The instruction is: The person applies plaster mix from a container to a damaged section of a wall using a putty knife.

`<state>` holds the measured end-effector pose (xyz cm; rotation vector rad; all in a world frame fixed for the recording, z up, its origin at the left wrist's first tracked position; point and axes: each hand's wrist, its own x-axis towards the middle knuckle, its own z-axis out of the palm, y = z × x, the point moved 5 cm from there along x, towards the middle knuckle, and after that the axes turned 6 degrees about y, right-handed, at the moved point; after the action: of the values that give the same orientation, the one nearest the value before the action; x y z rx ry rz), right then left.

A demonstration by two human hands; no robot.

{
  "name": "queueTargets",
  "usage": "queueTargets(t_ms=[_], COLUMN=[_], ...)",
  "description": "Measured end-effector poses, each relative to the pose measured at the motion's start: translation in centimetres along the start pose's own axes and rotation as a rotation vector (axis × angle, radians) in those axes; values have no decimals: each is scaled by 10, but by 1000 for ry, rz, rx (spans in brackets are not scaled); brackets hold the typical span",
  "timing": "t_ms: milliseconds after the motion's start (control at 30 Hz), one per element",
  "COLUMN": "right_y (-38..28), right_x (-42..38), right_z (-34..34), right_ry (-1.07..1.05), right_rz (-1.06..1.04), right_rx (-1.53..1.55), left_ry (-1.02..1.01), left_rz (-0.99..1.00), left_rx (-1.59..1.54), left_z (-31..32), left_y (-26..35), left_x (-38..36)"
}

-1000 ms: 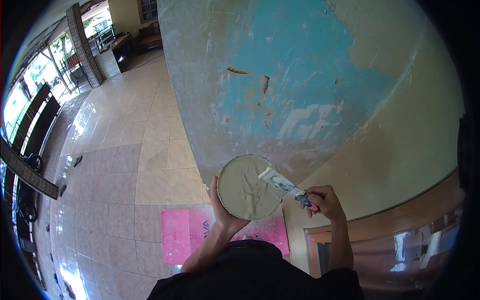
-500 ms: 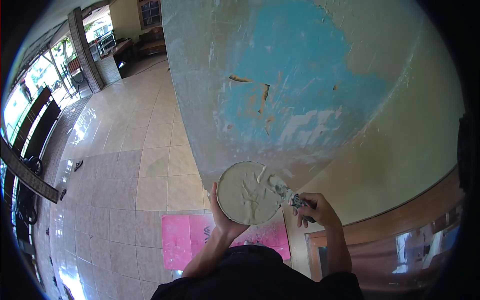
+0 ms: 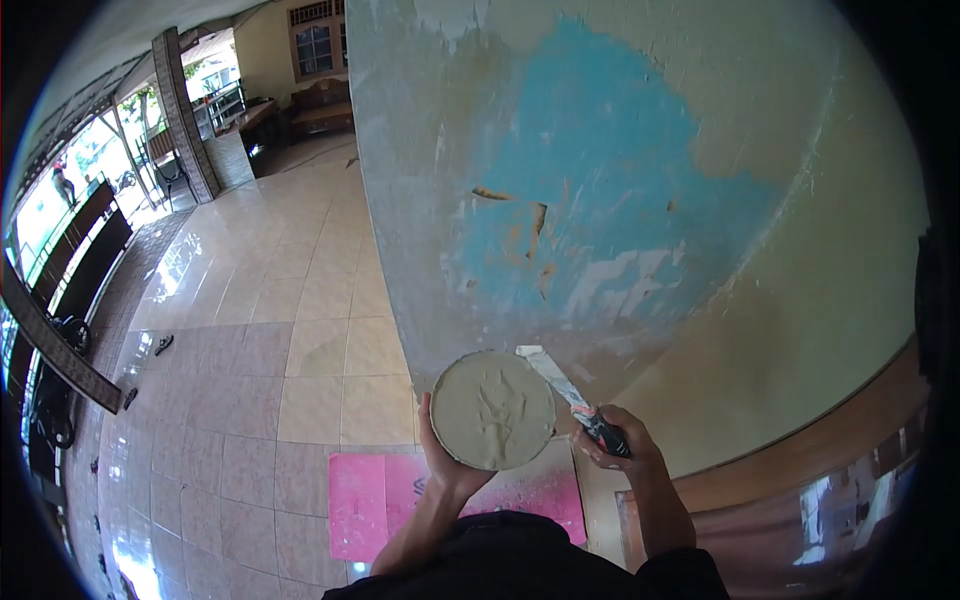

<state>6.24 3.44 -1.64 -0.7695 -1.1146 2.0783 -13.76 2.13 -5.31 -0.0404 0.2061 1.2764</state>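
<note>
My left hand [image 3: 450, 465] supports a round container of pale putty [image 3: 493, 410] from its left side and below. The putty surface is ridged in the middle. In my right hand [image 3: 622, 440] is the dark handle of a putty knife [image 3: 562, 382], whose whitish blade points up and left beside the container's upper right rim. Beyond them stands a wall [image 3: 430, 200] with a large blue patch [image 3: 610, 150] where paint has come off, with cracked brown-edged spots and pale smears on it.
A pink mat [image 3: 360, 505] lies on the tiled floor [image 3: 240, 400] below. Wooden furniture [image 3: 880, 500] is at the lower right. A pillar [image 3: 185, 115], a bench [image 3: 322, 105] and sandals [image 3: 164, 345] are on the left. A person [image 3: 64, 184] is outside, far left.
The knife has come off the putty and its blade now shows clear above the rim. My right hand has turned and moved slightly down. The view has tilted up a little.
</note>
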Motion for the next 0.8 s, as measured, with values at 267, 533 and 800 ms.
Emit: queueTargets(t_ms=[267, 533, 800], right_y=[-76, -145, -162], right_x=[33, 103, 151], right_z=[38, 85, 120], right_ry=[158, 533, 777], right_rz=[-657, -1308, -1561], right_rx=[-269, -448, -745], left_ry=[3, 13, 18], left_rz=[83, 88, 161], left_rx=[52, 98, 187], left_z=[-16, -14, -15], left_y=[13, 21, 35], left_x=[-1, -12, -15])
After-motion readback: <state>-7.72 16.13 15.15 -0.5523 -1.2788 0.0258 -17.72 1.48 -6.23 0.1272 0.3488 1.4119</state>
